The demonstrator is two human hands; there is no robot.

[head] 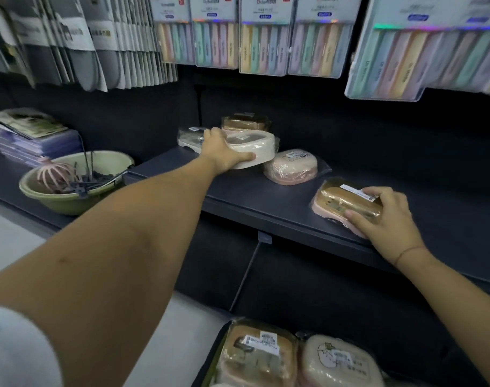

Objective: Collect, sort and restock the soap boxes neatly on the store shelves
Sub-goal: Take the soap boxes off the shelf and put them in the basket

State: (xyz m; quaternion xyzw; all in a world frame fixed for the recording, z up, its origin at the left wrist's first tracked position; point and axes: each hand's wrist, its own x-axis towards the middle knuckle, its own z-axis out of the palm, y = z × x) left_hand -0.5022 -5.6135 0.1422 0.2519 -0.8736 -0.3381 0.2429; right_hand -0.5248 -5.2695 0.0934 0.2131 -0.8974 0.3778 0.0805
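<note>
The person's hands are well apart, each closed on its own box. The left hand reaches far along the shelf and grips a cream soap box, thumb stretched along its near side, fingers curled over the far edge. The right hand holds a brown-lidded soap box at the shelf's front edge, with fingers draped over the lid and thumb on the near side.

Between the two lies a pink soap box in clear wrap. Behind the left hand sit a second brown box and a clear-wrapped box. Two more wrapped soap boxes lie below, close to the person.

The boxes carry white stickers, the print too small to read. Above hang pastel packs whose headers begin "Dr.", the rest blurred, with red tags showing a "5". To the left hang grey packets.

The shelf is dark and matte against a dark back panel. On a lower ledge to the left stands a green basin holding a pink wire tool, beside a stack of flat packets. The floor is pale.
</note>
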